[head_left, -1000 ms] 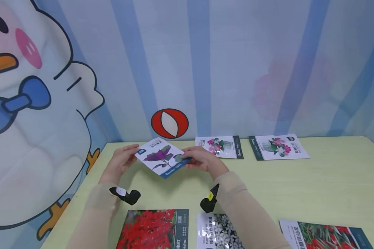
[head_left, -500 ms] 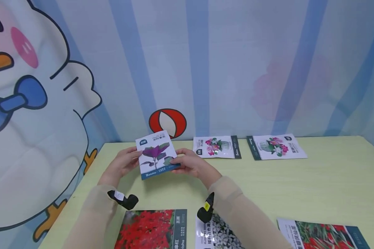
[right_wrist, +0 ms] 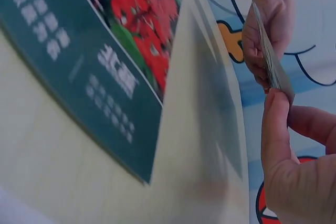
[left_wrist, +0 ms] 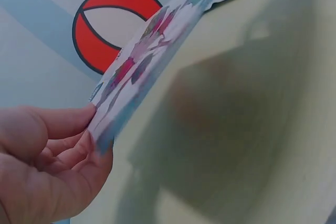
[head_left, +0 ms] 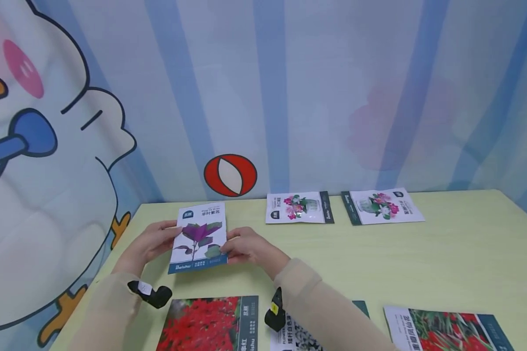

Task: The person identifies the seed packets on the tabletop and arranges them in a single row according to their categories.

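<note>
A white seed packet [head_left: 199,234] with a purple flower and a blue bottom band is held between both hands at the left of the table. My left hand [head_left: 151,242] pinches its left edge, thumb on the front and fingers behind, as the left wrist view shows. On the packet's right edge, near the bottom corner, my right hand [head_left: 248,247] pinches with thumb and fingers. The packet is above the table in the left wrist view, its shadow falling below. Directly in front of the hands lies a packet with red flowers [head_left: 202,324].
Two packets with pink flowers, the left one [head_left: 298,208] and the right one [head_left: 384,207], lie along the back edge. My right sleeve partly covers a white-flower packet [head_left: 300,336]. Another red-flower packet [head_left: 448,329] lies front right. A printed curtain [head_left: 316,97] hangs behind the table [head_left: 443,263].
Both hands have lowered the purple-flower packet and moved it left and nearer. It has turned from a diagonal slant to nearly upright in the head view. The view has shifted slightly.
</note>
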`<state>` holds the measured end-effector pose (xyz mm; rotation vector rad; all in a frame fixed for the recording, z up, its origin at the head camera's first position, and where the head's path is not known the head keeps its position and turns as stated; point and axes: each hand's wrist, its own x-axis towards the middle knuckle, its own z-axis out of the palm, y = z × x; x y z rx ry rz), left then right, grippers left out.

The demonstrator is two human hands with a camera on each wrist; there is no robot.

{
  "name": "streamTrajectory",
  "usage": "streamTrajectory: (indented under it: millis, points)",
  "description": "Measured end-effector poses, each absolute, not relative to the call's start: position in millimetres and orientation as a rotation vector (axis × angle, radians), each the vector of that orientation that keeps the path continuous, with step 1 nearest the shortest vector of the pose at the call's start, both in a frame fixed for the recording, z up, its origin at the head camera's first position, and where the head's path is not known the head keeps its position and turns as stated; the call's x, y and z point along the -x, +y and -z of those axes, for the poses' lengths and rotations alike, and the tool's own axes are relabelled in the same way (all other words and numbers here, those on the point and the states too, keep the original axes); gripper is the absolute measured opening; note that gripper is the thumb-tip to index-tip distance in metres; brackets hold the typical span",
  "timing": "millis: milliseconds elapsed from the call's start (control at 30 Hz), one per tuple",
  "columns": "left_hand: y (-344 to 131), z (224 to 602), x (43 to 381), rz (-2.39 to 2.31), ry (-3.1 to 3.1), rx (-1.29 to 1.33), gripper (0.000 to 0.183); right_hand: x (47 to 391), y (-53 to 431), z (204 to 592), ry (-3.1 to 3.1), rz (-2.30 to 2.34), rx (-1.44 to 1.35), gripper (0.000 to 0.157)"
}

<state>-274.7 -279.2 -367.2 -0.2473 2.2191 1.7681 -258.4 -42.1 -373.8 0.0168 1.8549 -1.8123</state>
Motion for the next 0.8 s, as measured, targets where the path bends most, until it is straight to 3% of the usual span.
streamTrajectory:
  millis: [233,600,800]
  points:
    - [-289,379,267,-1.61,2.326,0.397,0.057,245,-58,379,1.88,1.798,-0.017,0.026]
    - [-291,386,269,-1.416,2.502,0.379,0.049,241,-67,387,1.927,1.7,0.023,0.045]
    - [-292,392,268,-1.318,2.562,0.407,0.047,239,-65,388,1.946,1.666,0.019,0.047]
